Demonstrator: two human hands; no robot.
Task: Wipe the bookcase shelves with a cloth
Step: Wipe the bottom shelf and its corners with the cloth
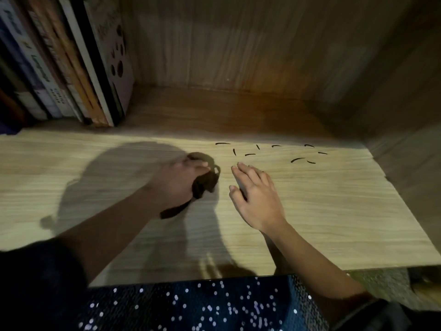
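Not far along, I'd say. The left hand (177,180) has the one dark cloth (206,185) bunched in its fist mid-shelf (334,211), and the right hand (257,199) lies flat and loose just beside it. I count nine dark marks (250,154) far right, unwiped. The books (71,68) far left are too blurry to count.

Dim overall: light from the near side brightens the front of the shelf (322,211), while its back and the books (59,68) sit in gloom. Broad soft shadows spread under the arms. The left hand (177,181) and cloth (206,185) are motion-blurred; straight edges bow toward the frame's borders
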